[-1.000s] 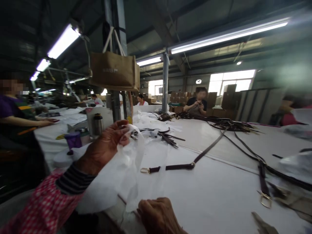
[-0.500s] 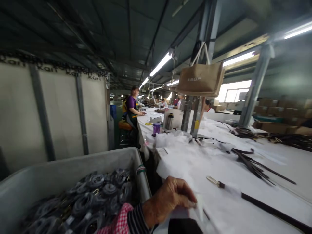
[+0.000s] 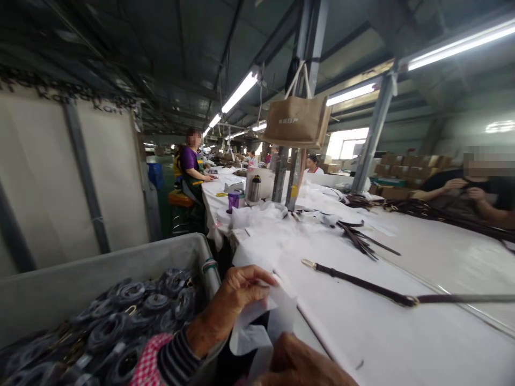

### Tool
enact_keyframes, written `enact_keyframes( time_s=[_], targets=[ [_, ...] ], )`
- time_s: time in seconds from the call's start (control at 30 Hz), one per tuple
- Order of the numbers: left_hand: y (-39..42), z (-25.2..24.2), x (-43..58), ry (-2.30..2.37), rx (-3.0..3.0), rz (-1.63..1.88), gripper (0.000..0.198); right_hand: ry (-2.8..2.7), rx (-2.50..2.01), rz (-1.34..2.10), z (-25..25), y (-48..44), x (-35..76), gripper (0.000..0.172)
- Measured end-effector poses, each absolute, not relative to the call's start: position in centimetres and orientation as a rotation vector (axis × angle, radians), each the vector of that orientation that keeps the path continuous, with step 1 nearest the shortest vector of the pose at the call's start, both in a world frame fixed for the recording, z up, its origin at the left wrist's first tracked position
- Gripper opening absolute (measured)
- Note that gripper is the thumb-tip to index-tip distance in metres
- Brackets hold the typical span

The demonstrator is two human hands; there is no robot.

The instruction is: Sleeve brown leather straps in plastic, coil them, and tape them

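Head view: translucent white sheet (image 3: 281, 313) pinched in the left hand (image 3: 235, 303).
The sheet is held beside a grey plastic bin (image 3: 120, 257) of coiled dark straps (image 3: 132, 316); the right hand (image 3: 301, 364) lies just below, its grip untellable.

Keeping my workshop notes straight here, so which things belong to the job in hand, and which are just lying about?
Job in hand:
thin white sheet, pinched by the left hand
right hand, just below it

Lying about:
dark brown strap
grey bin of coiled straps
steel flask
purple cup
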State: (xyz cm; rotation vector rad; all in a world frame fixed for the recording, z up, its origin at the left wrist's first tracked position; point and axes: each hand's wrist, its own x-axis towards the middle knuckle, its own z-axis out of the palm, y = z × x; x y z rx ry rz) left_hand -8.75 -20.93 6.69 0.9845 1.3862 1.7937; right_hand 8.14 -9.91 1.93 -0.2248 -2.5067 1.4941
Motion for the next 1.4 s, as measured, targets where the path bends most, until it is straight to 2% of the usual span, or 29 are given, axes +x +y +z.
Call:
enact_keyframes(
  time_s=[0.13,0.27,0.4,0.47,0.6,0.67,0.73,0.87,1.07,1.17,1.4],
  targets=[
    [-20.6,6.9,-8.7,1.389,1.029,1.705,0.027,-2.482,-0.255,1.729,3.3,-8.5,7.4,0.046],
    [-19.7,6.9,-8.2,1.394,1.058,1.665,0.03,-2.269,-0.154,1.974,3.8,-6.6,6.7,0.05],
    [-19.9,5.4,-7.7,1.38,1.124,1.589,0.032,-1.609,-0.357,2.252,2.9,-5.4,6.2,0.06],
    [-20.7,3.6,-7.8,1.403,1.166,1.555,0.038,-1.362,-0.521,2.219,2.6,-4.8,5.9,0.062],
    [-22.5,-0.9,-8.3,1.517,1.203,1.511,0.051,-1.426,-0.747,1.959,2.4,-4.2,5.7,0.05],
    [-23.0,-2.3,-8.4,1.6,1.199,1.475,0.053,-1.523,-0.72,1.882,2.6,-4.3,5.8,0.055],
    [-23.2,-2.5,-8.4,1.701,1.225,1.402,0.047,-1.601,-0.617,1.844,3.1,-4.7,5.8,0.06],
    [-22.5,0.1,-8.6,1.791,1.326,1.234,0.033,-1.768,-0.465,1.779,4.4,-5.7,6.0,0.052],
    [-19.0,4.9,-8.3,1.458,1.208,1.419,0.048,-2.006,-0.126,1.818,3.3,-7.2,5.5,0.035],
    [-17.9,5.2,-7.6,1.39,1.142,1.47,0.037,-2.033,-0.069,1.753,2.4,-7.6,5.1,0.024],
    [-18.1,5.0,-6.6,1.355,1.038,1.655,0.024,-2.063,-0.069,1.796,2.4,-7.6,5.3,0.018]
  ],
)
